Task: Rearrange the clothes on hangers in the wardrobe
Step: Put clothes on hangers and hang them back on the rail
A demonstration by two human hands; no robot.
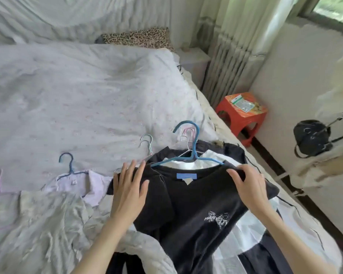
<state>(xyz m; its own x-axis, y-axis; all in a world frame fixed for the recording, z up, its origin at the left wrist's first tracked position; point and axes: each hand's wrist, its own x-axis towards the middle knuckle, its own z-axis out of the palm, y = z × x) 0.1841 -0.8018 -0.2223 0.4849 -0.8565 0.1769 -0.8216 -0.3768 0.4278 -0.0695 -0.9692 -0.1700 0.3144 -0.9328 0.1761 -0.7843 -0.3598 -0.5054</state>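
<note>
While both hands work at its shoulders, a black T-shirt (194,202) lies spread near the right edge of the bed (72,99), on top of a small heap of other dark and white clothes. A blue hanger (193,153) sits in its neckline, the hook pointing up toward the head of the bed. The left hand (129,192) rests flat on the shirt's left shoulder and sleeve, fingers straight and slightly fanned, pressing the cloth down. The right hand (247,186) has its fingers curled over the right shoulder seam, pinching the fabric just beside the hanger's arm. On the chest of the shirt a small white print shows (its design is too blurred to read), and a blue label sits inside the collar.

Beyond the blue hanger several thin wire hangers (183,135) lie bunched together on the quilt, and a pair of pale green hangers (147,144) lies just to their left. Nearer the bed's left edge a lilac garment (81,182) rests on a dark blue hanger (68,165), with a pale crumpled garment (48,220) overlapping its lower part. On the floor beside the bed's right edge stands a red stool (241,119), and a black bag (311,137) hangs farther right.
</note>
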